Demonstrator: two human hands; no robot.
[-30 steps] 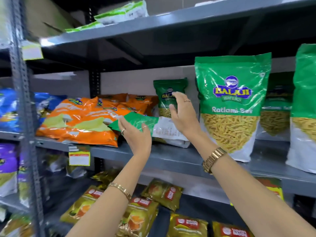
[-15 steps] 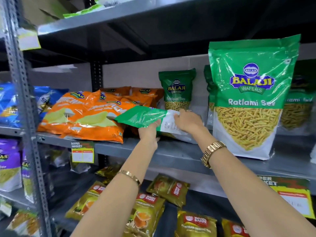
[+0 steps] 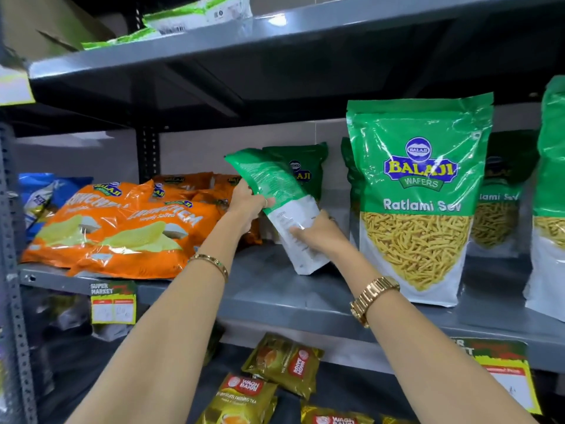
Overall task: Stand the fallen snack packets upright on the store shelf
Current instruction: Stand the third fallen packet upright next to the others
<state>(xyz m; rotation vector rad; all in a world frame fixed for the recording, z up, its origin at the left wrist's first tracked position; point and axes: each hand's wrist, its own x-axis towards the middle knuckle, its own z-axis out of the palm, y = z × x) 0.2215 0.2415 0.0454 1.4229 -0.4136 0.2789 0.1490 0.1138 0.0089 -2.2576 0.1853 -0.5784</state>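
Observation:
A green and white snack packet (image 3: 279, 197) is tilted, its top leaning left and its back face toward me, with its bottom corner near the grey middle shelf (image 3: 284, 298). My left hand (image 3: 247, 206) grips the packet's left edge at mid height. My right hand (image 3: 318, 234) holds its white lower part from the right. Behind it a small green Balaji packet (image 3: 305, 169) stands upright. A large Ratlami Sev packet (image 3: 419, 197) stands upright just to the right.
Orange chip bags (image 3: 122, 228) lie flat in a pile on the shelf's left side, with blue bags (image 3: 39, 194) beyond them. More green sev packets (image 3: 550, 194) stand at the right. Tea packets (image 3: 275, 371) lie on the shelf below. The shelf above (image 3: 275, 35) hangs close overhead.
The green packet lay nearly flat a second ago; both hands have swung it up to a steep tilt, its bottom end now down by the shelf.

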